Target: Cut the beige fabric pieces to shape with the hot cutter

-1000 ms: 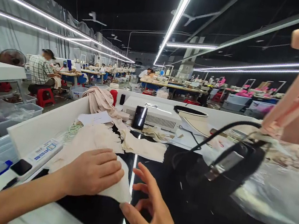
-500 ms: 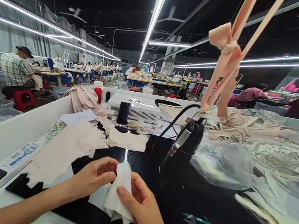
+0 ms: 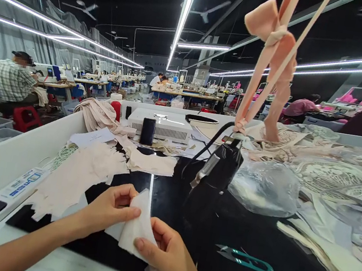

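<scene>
In the head view, worktables (image 3: 188,94) are ranged in the background under tube lights (image 3: 186,16). Above the near part of a black work surface (image 3: 244,234), a white cloth piece (image 3: 138,230) is pinched at its upper left by the left hand (image 3: 109,207) and at its lower right by the right hand (image 3: 170,251). Pale scraps (image 3: 80,174) are spread leftward; teal snips (image 3: 255,263) are laid rightward, near a black tool (image 3: 224,166) tied to peach straps (image 3: 263,75).

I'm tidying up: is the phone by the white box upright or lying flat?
Upright: the phone stands on end, its dark face showing.
</scene>
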`<state>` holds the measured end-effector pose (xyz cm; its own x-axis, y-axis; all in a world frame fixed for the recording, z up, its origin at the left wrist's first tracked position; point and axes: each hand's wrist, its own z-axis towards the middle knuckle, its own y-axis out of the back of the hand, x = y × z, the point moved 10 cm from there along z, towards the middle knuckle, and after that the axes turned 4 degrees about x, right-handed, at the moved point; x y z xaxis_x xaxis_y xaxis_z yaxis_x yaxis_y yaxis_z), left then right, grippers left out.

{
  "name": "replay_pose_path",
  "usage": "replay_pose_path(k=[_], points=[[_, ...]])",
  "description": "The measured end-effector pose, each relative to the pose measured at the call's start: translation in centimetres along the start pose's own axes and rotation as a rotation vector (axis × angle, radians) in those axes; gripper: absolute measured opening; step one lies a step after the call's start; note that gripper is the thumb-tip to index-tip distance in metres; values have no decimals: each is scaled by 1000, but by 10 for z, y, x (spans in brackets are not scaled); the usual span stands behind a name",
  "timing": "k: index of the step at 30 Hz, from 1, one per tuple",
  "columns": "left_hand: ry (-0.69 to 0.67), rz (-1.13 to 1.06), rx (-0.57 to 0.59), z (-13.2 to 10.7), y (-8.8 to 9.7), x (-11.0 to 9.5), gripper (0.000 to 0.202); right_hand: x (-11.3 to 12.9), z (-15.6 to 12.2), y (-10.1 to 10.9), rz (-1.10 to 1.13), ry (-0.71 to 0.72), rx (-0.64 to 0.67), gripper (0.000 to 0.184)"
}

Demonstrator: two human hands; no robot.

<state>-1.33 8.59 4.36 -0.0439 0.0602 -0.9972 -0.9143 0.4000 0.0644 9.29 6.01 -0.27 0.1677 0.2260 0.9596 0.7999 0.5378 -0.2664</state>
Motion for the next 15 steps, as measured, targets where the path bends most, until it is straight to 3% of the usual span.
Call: replay_pose_path(k=[6,10,15], points=[[29,19,27,-1,0,1,43,6,-3,-7,-28,-52,18,48],[63,63,-17,-4,7,5,39,-6,-4,-6,-127,-173,36,42],[91,85,-68,-9,14,6,35,-14,0,-10,-263,-211,31,37]])
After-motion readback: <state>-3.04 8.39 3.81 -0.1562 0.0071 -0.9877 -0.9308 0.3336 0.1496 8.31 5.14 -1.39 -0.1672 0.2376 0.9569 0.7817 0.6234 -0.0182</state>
